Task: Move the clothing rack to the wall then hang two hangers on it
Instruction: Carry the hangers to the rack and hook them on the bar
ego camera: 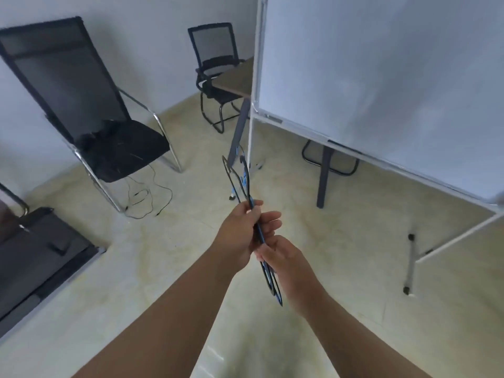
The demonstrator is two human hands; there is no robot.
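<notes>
Both my hands hold a thin bundle of black and blue hangers (pixel 242 184) edge-on in front of me, above the floor. My left hand (pixel 240 236) grips the bundle near its middle, fingers wrapped around it. My right hand (pixel 281 257) holds the same bundle just below, closer to me. The hooks point away from me, toward the table leg. The lower ends of the hangers stick out below my right hand. No clothing rack is in view.
A large whiteboard (pixel 381 72) on a wheeled stand fills the right. A black mesh chair (pixel 90 105) with cables under it stands on the left, a second chair (pixel 215 69) by a table (pixel 237 77) at the back. A dark flat case (pixel 41 255) lies at lower left.
</notes>
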